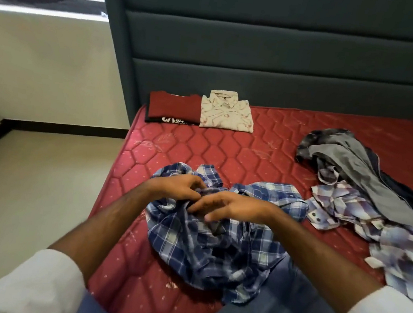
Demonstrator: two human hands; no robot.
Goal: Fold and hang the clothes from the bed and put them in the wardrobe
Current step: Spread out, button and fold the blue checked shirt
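Lying beside blue plaid shirt (pixel 206 234): unfolded clothes pile (pixel 367 191)

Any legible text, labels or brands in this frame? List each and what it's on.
White print on the black folded garment under the maroon folded top: partly hidden and stylised, cannot be read.
Collar label on the cream patterned shirt: too small to read.
No text shows on the blue checked shirt at the hands, on the unfolded clothes pile, or on the red mattress.
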